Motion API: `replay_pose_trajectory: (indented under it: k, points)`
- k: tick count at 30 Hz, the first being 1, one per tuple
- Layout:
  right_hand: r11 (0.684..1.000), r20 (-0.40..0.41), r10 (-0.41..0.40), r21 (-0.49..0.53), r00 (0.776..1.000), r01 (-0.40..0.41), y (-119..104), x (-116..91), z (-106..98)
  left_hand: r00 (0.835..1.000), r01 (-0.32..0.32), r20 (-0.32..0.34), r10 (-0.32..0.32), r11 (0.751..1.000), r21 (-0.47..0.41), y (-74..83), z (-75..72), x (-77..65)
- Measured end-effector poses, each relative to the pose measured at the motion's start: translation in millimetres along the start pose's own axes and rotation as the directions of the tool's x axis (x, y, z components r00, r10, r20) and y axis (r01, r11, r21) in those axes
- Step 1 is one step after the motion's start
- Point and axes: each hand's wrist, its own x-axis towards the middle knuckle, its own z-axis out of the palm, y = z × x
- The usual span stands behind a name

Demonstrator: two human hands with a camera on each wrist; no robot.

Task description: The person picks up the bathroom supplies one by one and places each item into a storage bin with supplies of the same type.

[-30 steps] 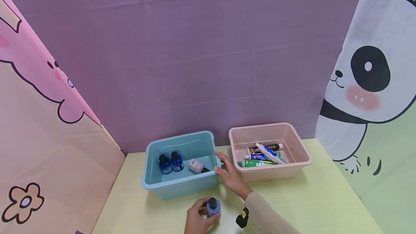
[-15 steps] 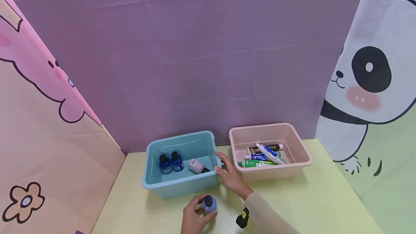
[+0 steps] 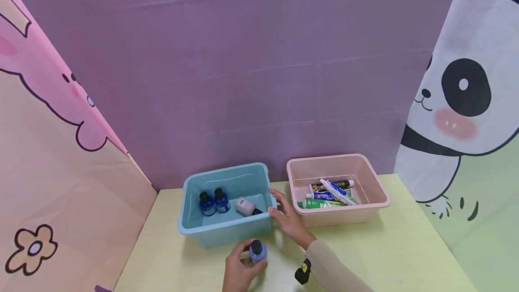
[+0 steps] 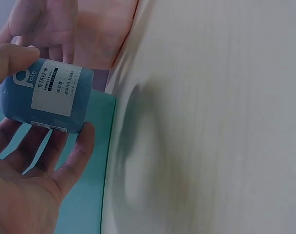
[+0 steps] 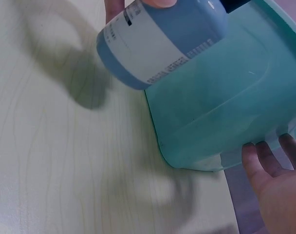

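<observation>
My left hand grips a blue shampoo bottle with a black cap, held above the table in front of the teal bin. Its thumb and fingers stand on opposite sides of the bottle. In the left wrist view, the white label of the shampoo bottle faces the camera. My right hand holds the bin's right end, thumb and index finger at the rim, while the other fingertips touch its outer wall. Inside the bin two dark-blue bottles stand upright, and a pale bottle lies on its side.
To the right stands a pink bin with several toothpaste tubes in it. Both bins sit on a pale yellow table. Behind them hangs a purple backdrop, with patterned panels at either side.
My left hand has carried the shampoo bottle slightly left and towards the teal bin. The right hand has stayed at the bin's right end.
</observation>
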Motion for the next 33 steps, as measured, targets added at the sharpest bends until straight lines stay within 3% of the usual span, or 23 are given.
replay_pose_trajectory:
  k: [14,23,33]
  points:
    - [1.0,-0.001,0.003,0.004,1.0,-0.003,2,1,-1,1.0,-0.017,-0.024,0.017,1.0,-0.002,17.3,-9.9,0.2]
    - [1.0,0.003,0.0,0.011,1.0,0.0,2,0,-1,0.996,-0.072,-0.055,0.071,0.997,-0.015,24.4,-13.2,-2.0]
    - [1.0,-0.001,0.01,-0.009,1.0,-0.01,0,0,0,0.997,-0.058,-0.056,0.057,0.998,-0.006,32.3,-18.2,-1.3]
